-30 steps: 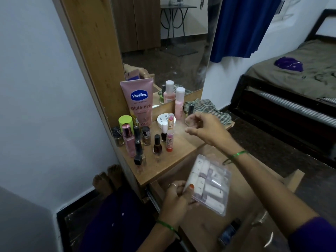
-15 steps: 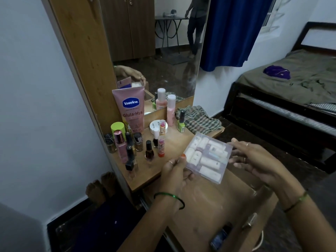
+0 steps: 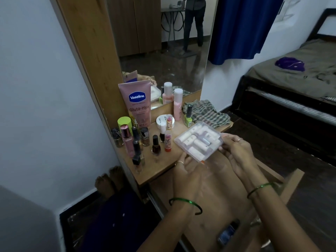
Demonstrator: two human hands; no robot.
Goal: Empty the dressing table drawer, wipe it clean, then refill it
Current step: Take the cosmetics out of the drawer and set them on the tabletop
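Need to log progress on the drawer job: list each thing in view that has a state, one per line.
drawer: pulled open, a small dark bottle lying inside
clear case: closed, held over the tabletop
left hand: grips the case from below
right hand: holds its right edge
Vaseline tube: upright on its cap
checked cloth: crumpled
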